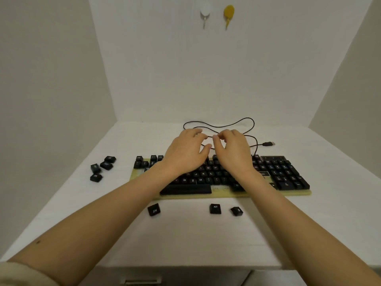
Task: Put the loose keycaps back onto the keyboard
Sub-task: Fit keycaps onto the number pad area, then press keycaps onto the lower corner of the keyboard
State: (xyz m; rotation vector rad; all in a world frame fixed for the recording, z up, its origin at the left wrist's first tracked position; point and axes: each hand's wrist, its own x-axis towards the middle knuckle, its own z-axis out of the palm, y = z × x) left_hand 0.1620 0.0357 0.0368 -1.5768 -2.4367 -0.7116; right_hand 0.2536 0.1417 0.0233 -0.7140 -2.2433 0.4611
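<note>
A black keyboard [284,172] on a yellowish base lies across the white table, with bare gaps at its left end and right of the space bar. Several loose black keycaps [106,165] lie to its left. Three more lie in front: an Alt cap [154,209], another Alt cap [215,208] and a small cap [237,211]. My left hand [185,153] and my right hand [233,151] reach over the keyboard's far edge. Their curled fingers and thumbs meet at the black cable [218,126] and seem to pinch it. Several upper keys are hidden under my hands.
The cable loops behind the keyboard and ends in a USB plug [268,143] at the right. White walls close in the table on three sides. A white hook [204,11] and a yellow hook [228,13] hang on the back wall.
</note>
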